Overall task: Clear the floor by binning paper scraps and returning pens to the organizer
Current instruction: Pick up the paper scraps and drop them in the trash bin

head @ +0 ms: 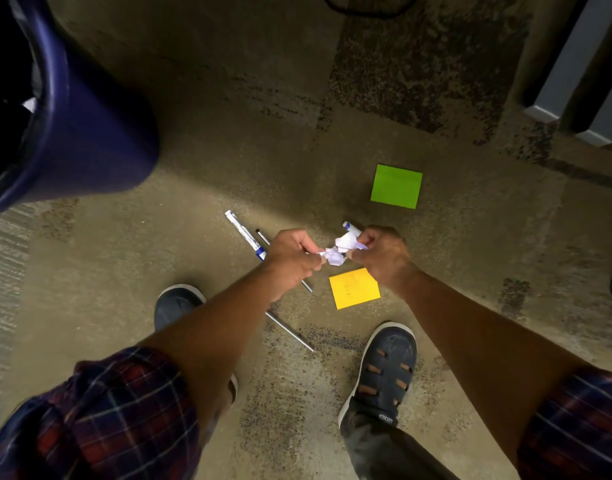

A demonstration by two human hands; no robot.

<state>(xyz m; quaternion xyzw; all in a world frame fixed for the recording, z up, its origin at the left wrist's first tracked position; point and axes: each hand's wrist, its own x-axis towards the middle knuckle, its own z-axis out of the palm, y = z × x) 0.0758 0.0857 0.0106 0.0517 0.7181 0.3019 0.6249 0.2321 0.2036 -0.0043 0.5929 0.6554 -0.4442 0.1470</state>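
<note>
Both hands pinch one crumpled white paper scrap (pixel 340 249) between them, left hand (pixel 292 252) and right hand (pixel 384 254) fingers closed on it. Below lie a yellow sticky note (pixel 354 288) and pens (pixel 245 234) on the floor (pixel 228 168).

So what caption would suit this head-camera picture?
Both hands crumple white paper above pens and sticky notes, bin nearby.

Mottled tan carpet (pixel 249 140) fills the frame, with darker speckled patches at upper right. Two dark sandal-style shoes stand on it in the lower half, one (pixel 175 306) left of centre, the other (pixel 387 372) to its right. Grey furniture legs (pixel 571 64) cross the upper right corner, and a black cable (pixel 370 10) loops along the top edge.
</note>
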